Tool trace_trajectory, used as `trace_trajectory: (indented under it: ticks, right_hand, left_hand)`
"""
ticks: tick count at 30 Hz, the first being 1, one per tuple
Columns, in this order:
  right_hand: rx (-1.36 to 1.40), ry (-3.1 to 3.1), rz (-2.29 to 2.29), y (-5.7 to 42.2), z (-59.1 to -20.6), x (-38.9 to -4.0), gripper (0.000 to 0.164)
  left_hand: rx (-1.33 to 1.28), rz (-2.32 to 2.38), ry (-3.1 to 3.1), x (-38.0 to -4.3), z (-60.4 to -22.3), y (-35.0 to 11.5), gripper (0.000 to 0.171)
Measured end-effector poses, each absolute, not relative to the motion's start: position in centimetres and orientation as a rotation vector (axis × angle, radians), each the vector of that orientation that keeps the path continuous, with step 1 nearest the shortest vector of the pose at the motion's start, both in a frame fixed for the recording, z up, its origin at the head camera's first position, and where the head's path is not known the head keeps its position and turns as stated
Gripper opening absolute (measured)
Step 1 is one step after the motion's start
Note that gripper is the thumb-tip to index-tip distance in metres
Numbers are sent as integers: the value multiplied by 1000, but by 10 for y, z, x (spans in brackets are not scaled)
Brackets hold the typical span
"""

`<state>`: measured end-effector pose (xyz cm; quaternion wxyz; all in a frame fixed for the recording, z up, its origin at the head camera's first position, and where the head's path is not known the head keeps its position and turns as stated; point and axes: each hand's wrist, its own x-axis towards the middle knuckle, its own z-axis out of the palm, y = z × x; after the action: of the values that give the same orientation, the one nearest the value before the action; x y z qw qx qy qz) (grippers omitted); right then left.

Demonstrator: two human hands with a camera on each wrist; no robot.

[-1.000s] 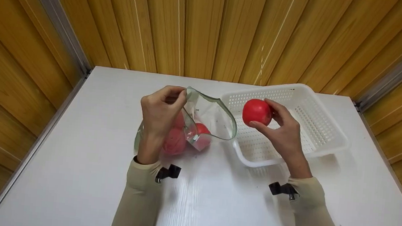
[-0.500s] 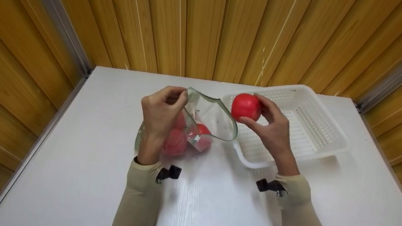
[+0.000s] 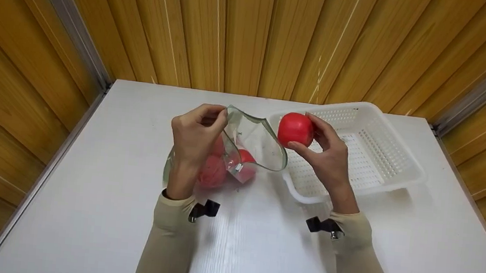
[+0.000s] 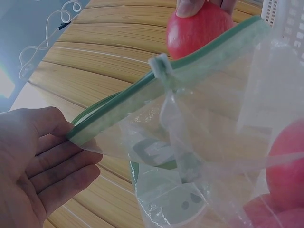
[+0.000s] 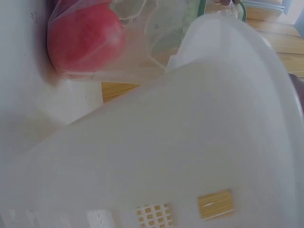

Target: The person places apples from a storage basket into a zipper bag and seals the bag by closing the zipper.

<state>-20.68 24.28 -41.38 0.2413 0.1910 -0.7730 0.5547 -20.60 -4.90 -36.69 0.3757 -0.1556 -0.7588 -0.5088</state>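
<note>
My left hand [image 3: 192,136] pinches the green zip edge of a clear zip bag [image 3: 268,149] between thumb and forefinger. The bag's mouth gapes toward the right. In the left wrist view a whitish slider [image 4: 161,67] sits on that green edge, and the other fingers spread below it. Several red apples [image 3: 212,172] lie inside the bag, partly hidden behind my left hand. My right hand [image 3: 331,159] grips another red apple [image 3: 295,129] with thumb and fingers, just right of the bag's mouth and above the basket's left end.
A white perforated plastic basket [image 3: 380,177] stands on the white table [image 3: 255,243], right of the bag. Its wall [image 5: 190,128] fills most of the right wrist view. Yellow wood-look panels [image 3: 243,35] rise behind the table and at both sides.
My right hand has moved left with the apple, from over the basket to beside the bag's mouth, slowing in the last half second. My left hand and the bag stay nearly still.
</note>
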Motion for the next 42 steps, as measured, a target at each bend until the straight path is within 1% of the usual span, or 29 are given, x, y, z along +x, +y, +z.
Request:
trace_trajectory:
  ticks: [20,26,42]
  right_hand:
    - [620,-2043,1495,233,-407,-193,77]
    - [694,-2034,1474,226,-406,-190,76]
    - [788,-2069,1449,207,-413,-188,75]
  left_hand:
    - [-410,-1325,-1943,-204,-368,-49,6]
    - [-406,-1317,-1942,-205,-367,-47,6]
    - [-392,-1304,-1941,-204,-367,-46,6]
